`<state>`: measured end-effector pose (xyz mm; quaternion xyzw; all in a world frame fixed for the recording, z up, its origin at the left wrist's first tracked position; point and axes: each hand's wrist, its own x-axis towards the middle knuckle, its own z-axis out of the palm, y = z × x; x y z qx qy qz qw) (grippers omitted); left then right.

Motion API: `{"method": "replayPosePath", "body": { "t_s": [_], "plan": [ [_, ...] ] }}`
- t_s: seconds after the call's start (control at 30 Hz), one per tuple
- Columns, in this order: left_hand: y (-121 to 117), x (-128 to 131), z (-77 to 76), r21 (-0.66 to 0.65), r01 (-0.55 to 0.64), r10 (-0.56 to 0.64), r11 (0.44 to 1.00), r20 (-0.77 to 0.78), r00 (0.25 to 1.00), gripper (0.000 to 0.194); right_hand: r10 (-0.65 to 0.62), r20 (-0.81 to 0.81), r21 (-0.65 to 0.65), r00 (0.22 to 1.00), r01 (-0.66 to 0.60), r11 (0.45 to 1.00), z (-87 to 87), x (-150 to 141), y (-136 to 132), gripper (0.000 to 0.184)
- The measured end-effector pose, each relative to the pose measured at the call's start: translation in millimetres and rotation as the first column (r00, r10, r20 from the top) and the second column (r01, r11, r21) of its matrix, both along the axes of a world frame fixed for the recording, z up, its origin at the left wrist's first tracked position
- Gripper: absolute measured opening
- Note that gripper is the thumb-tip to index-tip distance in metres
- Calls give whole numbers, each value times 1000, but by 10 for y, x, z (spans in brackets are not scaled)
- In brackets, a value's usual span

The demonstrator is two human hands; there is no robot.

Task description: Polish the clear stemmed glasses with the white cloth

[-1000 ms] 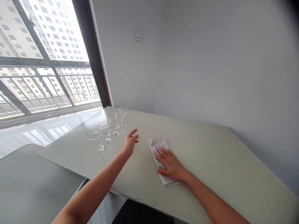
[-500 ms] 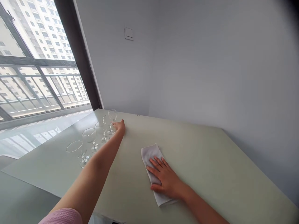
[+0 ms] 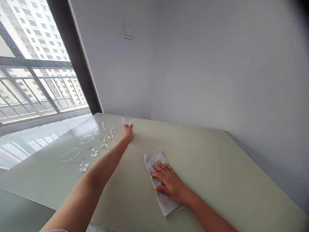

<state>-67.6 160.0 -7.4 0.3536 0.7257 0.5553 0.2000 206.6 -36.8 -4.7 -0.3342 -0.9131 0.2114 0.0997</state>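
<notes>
My left hand (image 3: 127,132) is stretched far out across the pale table (image 3: 217,161) and is closed round the stem of a small stemmed glass (image 3: 126,121), whose bowl shows above my fingers. Several more clear stemmed glasses stand in a row to its left: one near the far corner (image 3: 108,127), then a wider one (image 3: 88,145) and the nearest, widest one (image 3: 72,158). My right hand (image 3: 169,183) lies flat, fingers spread, on a folded white cloth (image 3: 156,175) in the middle of the table.
A grey wall with a white switch plate (image 3: 128,31) runs behind the table. A tall window (image 3: 36,74) with a dark frame stands at the left. The table's near edge (image 3: 36,201) runs along the lower left.
My left hand reached out to the far end of the row and closed on the last small glass, which now stands apart from the others, to their right. My right hand stayed on the cloth.
</notes>
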Motion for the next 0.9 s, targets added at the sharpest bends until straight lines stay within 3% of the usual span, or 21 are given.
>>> {"method": "replayPosePath", "body": {
  "t_s": [0.17,0.27,0.33,0.43,0.5,0.57,0.63,0.7,0.77,0.83,0.9],
  "plan": [
    [-469,464,5,7,195,-194,981,-91,977,26,-247,-81,133,966,256,957,-56,-60,-44,47],
    [-784,647,26,24,293,-284,956,-171,943,26,-301,-13,263,954,294,919,-103,-95,-54,49],
    [-942,733,32,34,345,-326,938,-248,912,24,-314,14,304,949,295,906,-131,-102,-42,39],
    [-1079,821,15,43,378,-345,925,-324,881,21,-350,-44,266,936,348,899,-172,-75,20,31],
    [-1124,851,-14,48,383,-347,922,-335,876,20,-415,-202,150,887,447,882,-189,-26,89,30],
    [-1155,860,-55,50,399,-355,915,-365,861,21,-525,-404,-49,749,555,830,-183,48,170,29],
    [-1185,854,-103,34,413,-365,910,-406,838,24,-647,-565,-298,511,605,738,-145,144,240,28],
    [-1213,851,-148,-10,415,-376,910,-445,813,26,-751,-610,-552,253,543,632,-83,245,277,28],
    [-1239,867,-179,-55,408,-382,911,-484,787,28,-825,-563,-735,45,429,525,-11,321,270,29],
    [-1264,912,-188,-79,406,-383,910,-532,755,30,-847,-526,-801,-76,379,464,54,338,222,30],
    [-1294,985,-177,-85,411,-379,908,-585,717,33,-804,-585,-758,-111,429,492,102,274,144,30]
  ]
}}
